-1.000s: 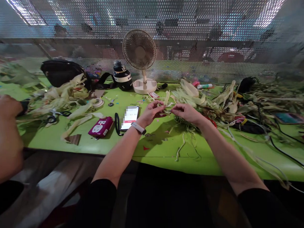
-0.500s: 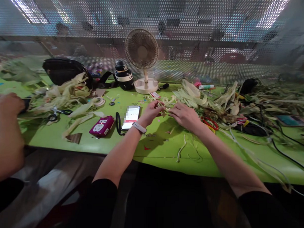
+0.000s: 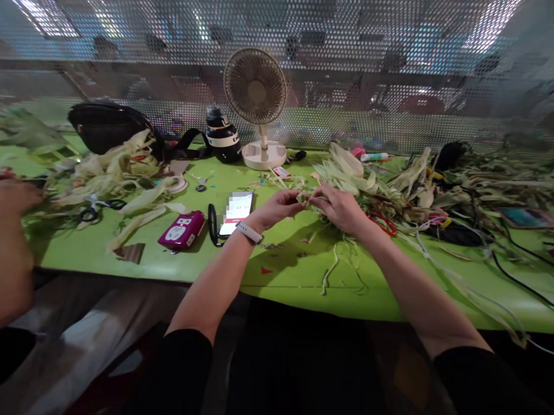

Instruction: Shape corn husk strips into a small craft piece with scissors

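Both hands are raised over the middle of the green table [image 3: 280, 304]. The left hand [image 3: 281, 208], with a pale watch [image 3: 249, 231] at its wrist, has its fingers curled and closed to a pinch on a small pale husk piece [image 3: 303, 197]. The right hand [image 3: 339, 208] meets it from the right, thumb and fingers drawn together on the same piece; the exact grip is too small to make out. The husk piece sits between the two sets of fingertips.

Just right of and beyond the right hand lies a heap of corn husks [image 3: 348, 168]; red scissor handles [image 3: 387, 225] show beside the right forearm. Loose pale strands [image 3: 331, 269] lie nearer, left of that forearm. Left of the left hand are a lit phone [image 3: 237, 212] and, farther left, a purple case [image 3: 182, 230]. A fan [image 3: 256, 90] stands at the far side, a dark bottle [image 3: 222, 140] at its left. At the far left, a co-worker's hand [image 3: 15, 195] is partly in view, its hold indeterminable.
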The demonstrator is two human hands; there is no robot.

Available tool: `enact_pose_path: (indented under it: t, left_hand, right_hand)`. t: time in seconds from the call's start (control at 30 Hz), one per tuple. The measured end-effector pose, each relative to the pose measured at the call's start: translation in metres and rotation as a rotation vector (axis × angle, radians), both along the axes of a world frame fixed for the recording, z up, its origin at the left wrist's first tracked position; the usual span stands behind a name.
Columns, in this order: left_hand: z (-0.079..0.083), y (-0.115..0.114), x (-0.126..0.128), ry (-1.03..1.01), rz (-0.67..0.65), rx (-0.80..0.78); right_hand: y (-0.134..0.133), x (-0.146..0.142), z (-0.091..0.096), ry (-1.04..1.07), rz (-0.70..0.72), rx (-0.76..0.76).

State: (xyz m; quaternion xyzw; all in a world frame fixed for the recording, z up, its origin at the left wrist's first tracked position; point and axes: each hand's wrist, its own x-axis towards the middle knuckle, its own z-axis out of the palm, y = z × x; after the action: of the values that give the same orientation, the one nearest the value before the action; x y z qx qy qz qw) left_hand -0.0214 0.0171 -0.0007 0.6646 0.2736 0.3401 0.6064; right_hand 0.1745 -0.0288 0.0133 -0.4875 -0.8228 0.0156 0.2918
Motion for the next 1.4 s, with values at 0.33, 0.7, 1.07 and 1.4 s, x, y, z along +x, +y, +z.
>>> enact_pose_path:
  t: [0.33,0.7,1.07,1.4]
  left_hand:
    - [-0.006,-0.006,0.01,-0.144,0.026,-0.211]
    - [-0.006,-0.011,0.016,-0.234,0.115,-0.178]
    - [-0.001,-0.003,0.013,-0.394,0.285,-0.411]
    - [0.0,-0.005,0.016,-0.355,0.244,-0.434]
  right_hand:
    - [0.0,-0.007,-0.006,0.277,-0.035,-0.127]
    - [0.005,-0.008,-0.009,0.657,-0.047,-0.175]
    - [0.026,0.005,-0.015,1.239,-0.109,-0.419]
    - [0.007,-0.01,-0.009,0.966,0.225,-0.207]
